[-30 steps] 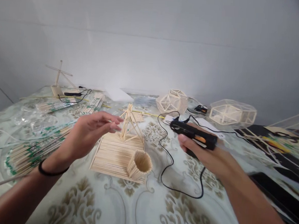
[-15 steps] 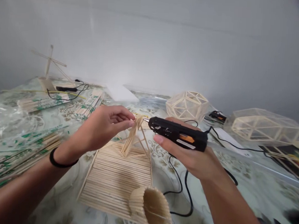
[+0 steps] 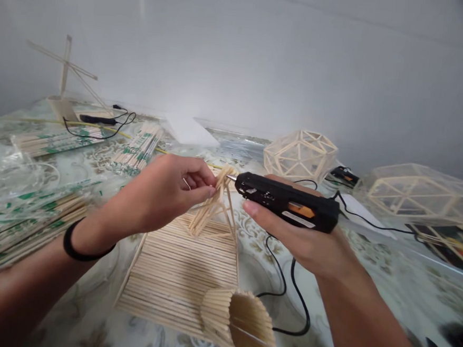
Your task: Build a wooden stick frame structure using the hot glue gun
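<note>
My right hand (image 3: 293, 246) is wrapped round a black hot glue gun (image 3: 271, 196), its metal nozzle pointing left. The nozzle tip is at the top of a frame of thin wooden sticks (image 3: 204, 213), which rises from the far end of a flat stick platform (image 3: 177, 267). My left hand (image 3: 168, 195) pinches at the upper left of this frame, thumb and fingertips together; whether a small piece lies between them is hidden. A round cup made of sticks (image 3: 217, 316) lies tilted at the platform's near right corner, its opening facing right.
Bundles of sticks in green-printed wrappers (image 3: 136, 145) and clear plastic (image 3: 1, 178) lie left. Behind stands a stick windmill-like model (image 3: 64, 72). Two clear-sided stick frames, one rounded (image 3: 300, 154), one long (image 3: 416, 191), sit right. The gun's black cord (image 3: 300, 300) loops beside the platform.
The view has shifted slightly, so the far models sit farther apart. Both hands stay at the frame's top, with the glue gun still in my right hand and its nozzle still at the sticks.
</note>
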Motion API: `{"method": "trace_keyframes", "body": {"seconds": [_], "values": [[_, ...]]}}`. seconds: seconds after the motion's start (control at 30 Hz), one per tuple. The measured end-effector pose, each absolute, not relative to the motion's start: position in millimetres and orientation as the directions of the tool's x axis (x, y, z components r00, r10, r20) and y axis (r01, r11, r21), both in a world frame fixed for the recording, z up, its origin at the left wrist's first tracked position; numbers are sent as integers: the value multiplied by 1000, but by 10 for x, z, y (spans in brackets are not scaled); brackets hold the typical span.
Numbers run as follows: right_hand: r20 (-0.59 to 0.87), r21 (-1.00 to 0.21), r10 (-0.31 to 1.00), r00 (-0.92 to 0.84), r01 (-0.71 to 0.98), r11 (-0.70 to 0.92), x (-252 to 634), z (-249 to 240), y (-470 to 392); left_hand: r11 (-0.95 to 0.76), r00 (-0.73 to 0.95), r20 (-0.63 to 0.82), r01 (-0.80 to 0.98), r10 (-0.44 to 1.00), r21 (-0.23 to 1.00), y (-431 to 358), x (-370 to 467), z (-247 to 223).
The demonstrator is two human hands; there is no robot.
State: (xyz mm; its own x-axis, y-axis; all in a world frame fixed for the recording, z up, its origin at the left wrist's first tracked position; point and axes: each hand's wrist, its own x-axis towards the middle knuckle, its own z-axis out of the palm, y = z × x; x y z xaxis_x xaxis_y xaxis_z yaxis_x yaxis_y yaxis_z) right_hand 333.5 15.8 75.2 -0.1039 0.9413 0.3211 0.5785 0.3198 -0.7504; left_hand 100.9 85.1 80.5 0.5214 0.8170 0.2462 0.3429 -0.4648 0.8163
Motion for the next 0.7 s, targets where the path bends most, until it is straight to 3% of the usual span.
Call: {"method": "trace_keyframes", "body": {"seconds": [0.23,0.43,0.7], "values": [[355,-734,928,-114,581,352,3322,773,139,-506,524,271,378,807,775,803,1026,829],[409,-750,913,-15,564,345,3296,793,101,-521,500,303,384,812,762,786,1013,870],[454,-705,891,31,624,338,3292,837,95,-507,483,325,312,813,803,798,987,918]]}}
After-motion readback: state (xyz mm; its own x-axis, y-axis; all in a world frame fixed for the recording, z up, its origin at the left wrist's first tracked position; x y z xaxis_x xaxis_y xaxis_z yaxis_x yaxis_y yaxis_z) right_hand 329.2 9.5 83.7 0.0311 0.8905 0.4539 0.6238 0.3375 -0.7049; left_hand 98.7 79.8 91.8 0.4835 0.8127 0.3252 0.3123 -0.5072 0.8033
